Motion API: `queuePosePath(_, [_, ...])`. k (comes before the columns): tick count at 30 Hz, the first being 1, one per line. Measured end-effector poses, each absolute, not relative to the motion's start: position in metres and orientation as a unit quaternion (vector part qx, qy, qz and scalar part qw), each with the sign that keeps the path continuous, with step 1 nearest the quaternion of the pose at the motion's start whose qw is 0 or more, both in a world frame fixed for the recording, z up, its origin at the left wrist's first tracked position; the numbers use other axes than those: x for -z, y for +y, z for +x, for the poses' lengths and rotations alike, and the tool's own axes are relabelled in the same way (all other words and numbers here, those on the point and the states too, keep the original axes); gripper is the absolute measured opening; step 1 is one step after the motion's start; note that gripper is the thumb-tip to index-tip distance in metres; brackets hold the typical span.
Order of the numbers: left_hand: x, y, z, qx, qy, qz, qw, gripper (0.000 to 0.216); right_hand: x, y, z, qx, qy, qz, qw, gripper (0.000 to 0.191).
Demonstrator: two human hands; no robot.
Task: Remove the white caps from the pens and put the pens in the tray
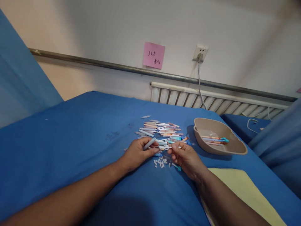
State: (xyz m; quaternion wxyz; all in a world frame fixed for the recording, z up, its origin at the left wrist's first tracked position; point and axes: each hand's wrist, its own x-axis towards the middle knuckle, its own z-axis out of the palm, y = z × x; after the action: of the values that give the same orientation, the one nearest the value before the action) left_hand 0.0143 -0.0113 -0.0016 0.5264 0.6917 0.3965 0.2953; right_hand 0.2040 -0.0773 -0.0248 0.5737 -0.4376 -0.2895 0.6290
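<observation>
My left hand (135,155) is closed around a grey pen barrel (149,143), which tilts up between thumb and fingers. Thumb and fingertips of my right hand (188,158) pinch a thin white stick (176,147) that looks like a pen refill. Both hands are close together at the near side of a pile of pen parts (150,125), with grey and peach barrels and white sticks. Just below the hands lie several small white pieces (161,162). A turquoise-ended stick (177,167) rests beside my right hand, partly hidden by it.
A beige basin (235,144) at the right holds several pens (213,140), some with turquoise ends. A yellow sheet (244,185) lies under my right forearm. The blue-covered table (70,135) reaches back to a wall with a radiator (178,95), metal rail and plugged-in socket.
</observation>
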Motion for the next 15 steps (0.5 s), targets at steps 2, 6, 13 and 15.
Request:
queuePosePath(2, [0.001, -0.013, 0.014, -0.293, 0.386, 0.697, 0.528, 0.032, 0.024, -0.077, 0.204, -0.631, -0.288, -0.432, 0.576, 0.033])
queuePosePath(6, [0.000, -0.013, 0.013, -0.294, 0.377, 0.697, 0.535, 0.033, 0.024, -0.077, 0.205, -0.635, -0.288, -0.417, 0.582, 0.032])
queuePosePath(13, [-0.015, -0.007, 0.006, -0.275, 0.370, 0.754, 0.467, 0.033, 0.023, -0.074, 0.215, -0.596, -0.310, -0.419, 0.611, 0.031])
queuePosePath(15, [-0.020, -0.005, 0.003, -0.265, 0.356, 0.787, 0.430, 0.033, 0.024, -0.073, 0.218, -0.579, -0.317, -0.417, 0.625, 0.030])
